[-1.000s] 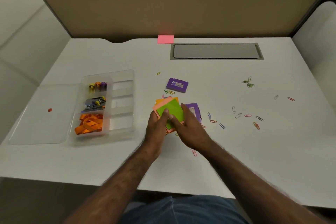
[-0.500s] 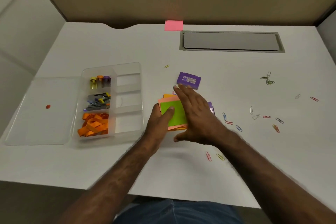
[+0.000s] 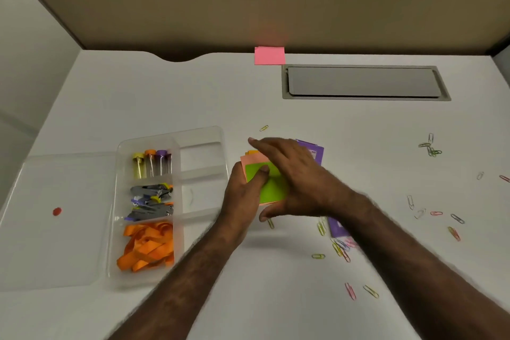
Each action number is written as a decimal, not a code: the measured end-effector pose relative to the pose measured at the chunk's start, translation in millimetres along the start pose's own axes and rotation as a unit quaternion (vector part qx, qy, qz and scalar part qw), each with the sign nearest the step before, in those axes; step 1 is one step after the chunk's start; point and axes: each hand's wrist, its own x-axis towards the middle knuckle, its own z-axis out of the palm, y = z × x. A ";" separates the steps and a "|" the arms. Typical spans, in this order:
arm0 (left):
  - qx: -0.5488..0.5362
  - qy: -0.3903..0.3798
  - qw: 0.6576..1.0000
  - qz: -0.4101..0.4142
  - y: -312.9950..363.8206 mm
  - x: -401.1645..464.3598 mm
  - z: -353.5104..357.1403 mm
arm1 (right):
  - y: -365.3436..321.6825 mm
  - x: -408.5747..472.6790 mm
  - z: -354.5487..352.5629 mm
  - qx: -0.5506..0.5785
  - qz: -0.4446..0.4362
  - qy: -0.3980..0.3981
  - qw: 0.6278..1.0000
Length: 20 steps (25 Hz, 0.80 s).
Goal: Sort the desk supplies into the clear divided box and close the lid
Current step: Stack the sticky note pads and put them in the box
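Observation:
A stack of sticky notes [image 3: 271,189], green on top with salmon and orange under it, sits just right of the clear divided box [image 3: 204,138]. My left hand [image 3: 242,193] grips the stack's left edge, thumb on the green sheet. My right hand [image 3: 292,174] lies flat over the stack's right side, fingers spread. The box's left column holds small tubes [image 3: 151,163], grey clips [image 3: 151,201] and orange bands [image 3: 146,247]. Its right compartments look bare. The lid [image 3: 55,243] lies open flat on the left.
Two purple packets show, one [image 3: 314,150] behind my right hand and one [image 3: 338,228] under my right wrist. Coloured paper clips [image 3: 430,146] are scattered over the right half of the desk. A pink note pad [image 3: 269,55] lies by the back partition, beside a grey cable hatch [image 3: 364,82].
The note stack has slid left, closer to the box, with both hands around it. My right hand moved from its near edge to lie flat over it.

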 end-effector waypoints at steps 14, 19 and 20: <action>-0.049 0.038 0.998 0.015 17.9 67.8 -37.3 | 168.2 241.4 -39.0 0.029 0.276 0.200 0.940; -0.057 0.032 0.998 -0.006 18.4 71.7 -42.2 | 210.7 291.5 -30.8 -0.060 0.387 0.151 0.908; -0.064 0.027 0.997 -0.012 20.0 72.9 -42.6 | 213.3 298.0 -29.6 -0.081 0.404 0.147 0.899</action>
